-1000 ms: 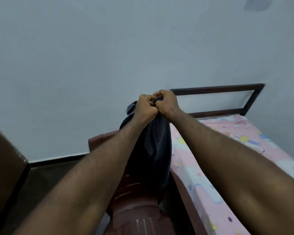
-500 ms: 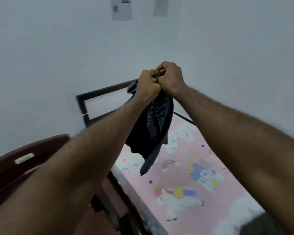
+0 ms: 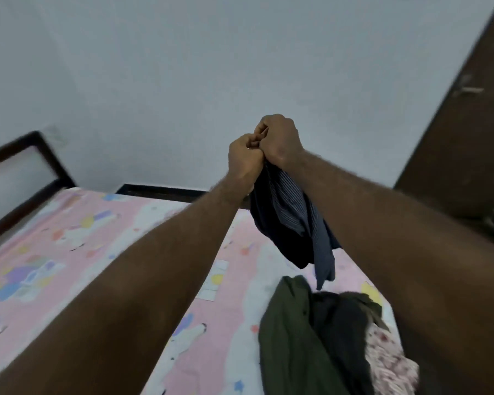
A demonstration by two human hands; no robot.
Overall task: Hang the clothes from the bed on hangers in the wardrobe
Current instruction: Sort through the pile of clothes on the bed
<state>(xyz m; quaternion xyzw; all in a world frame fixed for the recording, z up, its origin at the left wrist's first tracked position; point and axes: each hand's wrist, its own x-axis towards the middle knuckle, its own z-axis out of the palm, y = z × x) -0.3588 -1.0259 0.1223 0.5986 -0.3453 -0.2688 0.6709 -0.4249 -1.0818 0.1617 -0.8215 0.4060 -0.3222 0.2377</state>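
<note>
Two fists hold a dark shirt [image 3: 293, 223] up over the bed.

At the far left a dark frame [image 3: 52, 163] stands against the wall, and the pink patterned sheet [image 3: 69, 238] spreads below it. The left hand [image 3: 244, 159] and right hand [image 3: 280, 141] are raised side by side, touching. All fingers are curled tight around the bunched top of the shirt. The striped cloth hangs down from them, clear of the sheet. Lower right, a green garment [image 3: 288, 340], a black one [image 3: 337, 323] and a floral cloth [image 3: 388, 363] lie heaped on the bed. A brown door [image 3: 462, 124] fills the right edge.
</note>
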